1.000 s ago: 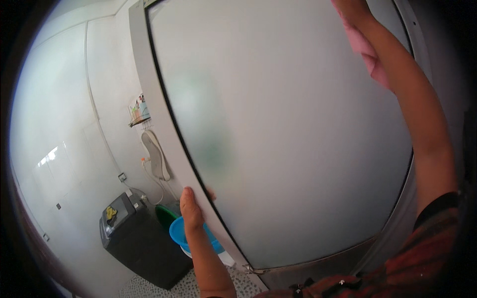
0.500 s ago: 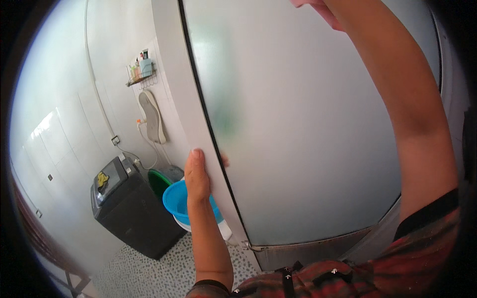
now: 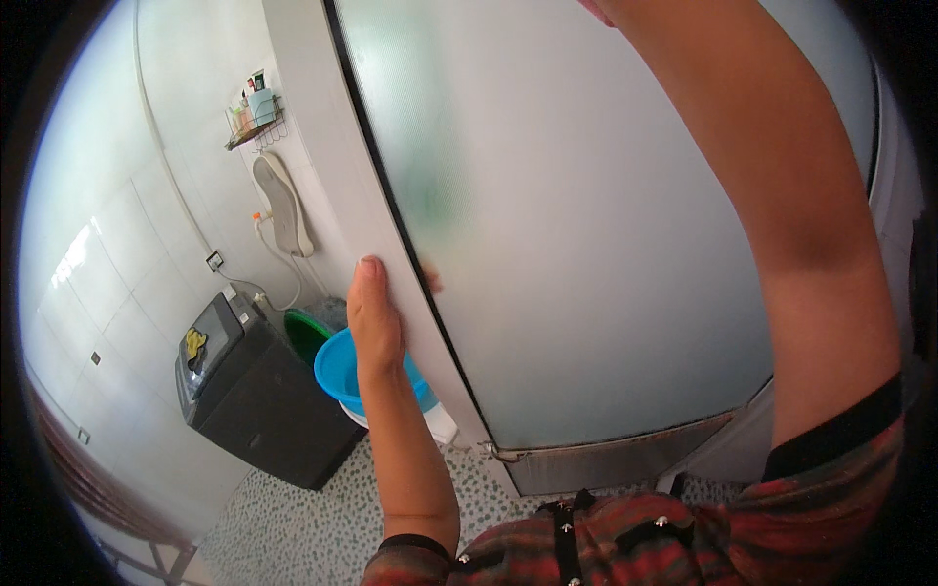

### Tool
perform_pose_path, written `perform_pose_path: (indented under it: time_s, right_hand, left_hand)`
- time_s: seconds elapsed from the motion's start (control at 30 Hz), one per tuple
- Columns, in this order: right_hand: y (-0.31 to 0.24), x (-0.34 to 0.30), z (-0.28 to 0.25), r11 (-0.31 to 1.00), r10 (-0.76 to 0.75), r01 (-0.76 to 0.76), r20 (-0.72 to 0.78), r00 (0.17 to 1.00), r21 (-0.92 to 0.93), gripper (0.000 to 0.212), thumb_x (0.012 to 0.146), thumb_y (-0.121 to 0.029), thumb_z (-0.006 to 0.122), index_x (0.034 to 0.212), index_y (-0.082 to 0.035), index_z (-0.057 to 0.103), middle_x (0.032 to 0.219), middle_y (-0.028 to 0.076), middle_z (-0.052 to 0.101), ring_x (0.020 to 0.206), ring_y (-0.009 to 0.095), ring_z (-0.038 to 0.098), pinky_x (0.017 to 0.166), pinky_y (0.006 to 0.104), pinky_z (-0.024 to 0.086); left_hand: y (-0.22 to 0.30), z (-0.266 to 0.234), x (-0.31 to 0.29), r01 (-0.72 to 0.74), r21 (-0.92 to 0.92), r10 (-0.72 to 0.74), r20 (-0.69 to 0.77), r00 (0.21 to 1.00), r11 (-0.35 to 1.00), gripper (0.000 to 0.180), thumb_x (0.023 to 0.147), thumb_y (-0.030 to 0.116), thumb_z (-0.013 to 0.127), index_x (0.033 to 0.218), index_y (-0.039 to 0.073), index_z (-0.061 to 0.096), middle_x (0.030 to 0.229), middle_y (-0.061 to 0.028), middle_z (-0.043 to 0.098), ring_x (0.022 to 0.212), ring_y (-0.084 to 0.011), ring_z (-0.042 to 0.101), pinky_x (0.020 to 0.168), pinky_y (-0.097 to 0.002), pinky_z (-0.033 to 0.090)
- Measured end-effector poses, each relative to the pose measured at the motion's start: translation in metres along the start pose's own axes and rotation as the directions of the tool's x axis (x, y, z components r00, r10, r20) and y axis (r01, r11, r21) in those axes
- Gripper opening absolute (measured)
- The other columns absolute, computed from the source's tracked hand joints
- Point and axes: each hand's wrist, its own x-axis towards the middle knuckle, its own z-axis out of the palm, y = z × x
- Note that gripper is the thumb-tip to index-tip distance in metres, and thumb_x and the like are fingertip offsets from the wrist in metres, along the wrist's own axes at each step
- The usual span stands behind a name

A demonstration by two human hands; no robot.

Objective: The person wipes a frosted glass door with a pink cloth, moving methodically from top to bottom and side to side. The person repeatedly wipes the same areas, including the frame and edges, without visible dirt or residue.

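Left hand (image 3: 374,317) flat against the white edge of the frosted glass door (image 3: 586,225), palm pressed to the frame, thumb up along it, fingers wrapped round behind the glass and showing as a faint shadow through the pane. Gripping the door edge, then, about halfway up its height. Right hand (image 3: 598,8) raised high against the top of the same door, almost wholly cut off by the upper rim of the view; open or closed there cannot be told. Right forearm (image 3: 772,195) stretched up across the glass, sleeve of a red and dark checked shirt (image 3: 684,537) at the lower edge.

Door itself tall, pale, milky, set in a white frame, with a grey metal strip along its foot. Nothing sharp visible through the pane, only a dull green blur near the left hand.

Left of the door, on a pebbled floor (image 3: 293,527): a dark washing machine (image 3: 254,396) with something yellow on its lid, standing against a white tiled wall (image 3: 107,264). Between machine and door, a green bucket (image 3: 308,337) and, nearer the door, a blue basin (image 3: 347,376) stacked on a white one, partly hidden behind the left wrist. Higher up left of the door, a white water heater (image 3: 283,205) on the wall, and above that a small wire shelf (image 3: 256,117) holding a few bottles.
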Motion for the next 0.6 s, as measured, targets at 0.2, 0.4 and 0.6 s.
perform_pose_path:
  time_s: [0.2, 0.4, 0.6]
  right_hand:
    - [-0.016, -0.023, 0.027, 0.992, -0.065, 0.05, -0.129, 0.99, -0.114, 0.021, 0.074, -0.019, 0.047, 0.078, -0.005, 0.063, 0.097, 0.015, 0.06, 0.094, 0.027, 0.053, 0.086, 0.0374, 0.038]
    - [-0.044, -0.062, 0.063, 0.998, -0.048, 0.062, -0.456, 0.889, 0.015, 0.025, 0.065, -0.014, 0.048, 0.082, 0.002, 0.059, 0.084, 0.013, 0.057, 0.089, 0.029, 0.048, 0.092, 0.0372, 0.03]
    - [-0.069, -0.114, 0.055, 1.0, 0.029, -0.031, -0.149, 0.988, -0.007, 0.036, 0.077, -0.019, 0.05, 0.105, 0.003, 0.055, 0.09, 0.007, 0.053, 0.087, 0.023, 0.047, 0.08, 0.0341, 0.039]
  left_hand:
    - [-0.008, -0.001, 0.005, 0.024, -0.021, -0.024, 0.017, 1.0, 0.999, 0.045, 0.092, 0.04, 0.034, 0.092, -0.001, 0.053, 0.073, -0.0117, 0.059, 0.066, -0.018, 0.055, 0.059, -0.0282, 0.046]
    - [-0.017, -0.011, 0.018, 0.002, 0.005, -0.002, 0.025, 1.0, 1.0, 0.046, 0.092, 0.041, 0.033, 0.091, -0.001, 0.053, 0.073, -0.0114, 0.059, 0.065, -0.0174, 0.056, 0.06, -0.0286, 0.047]
    - [-0.022, 0.001, 0.026, 0.062, -0.04, -0.061, 0.039, 0.997, 0.997, 0.046, 0.093, 0.04, 0.031, 0.092, 0.0, 0.053, 0.073, -0.0113, 0.059, 0.066, -0.0174, 0.056, 0.061, -0.029, 0.047]
